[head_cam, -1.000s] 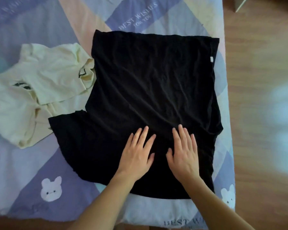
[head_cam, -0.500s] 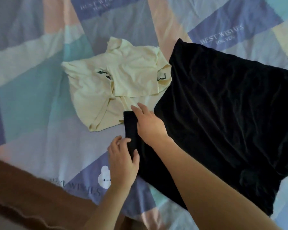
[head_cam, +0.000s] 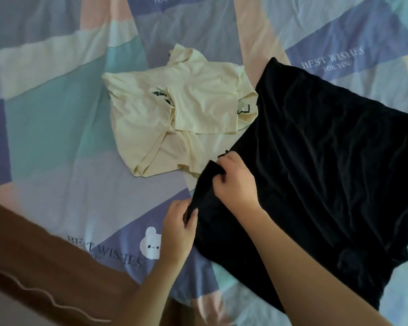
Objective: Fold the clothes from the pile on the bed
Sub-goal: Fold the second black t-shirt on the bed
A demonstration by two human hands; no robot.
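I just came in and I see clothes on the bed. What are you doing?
A person is folding a black T-shirt spread out on the patchwork bedsheet. Both hands have a grip on its sleeve: the left hand pinches the lower edge, and the right hand holds the upper part, lifting it off the bed. A cream shirt lies crumpled beside it, not yet folded, with the black shirt's edge over its corner.
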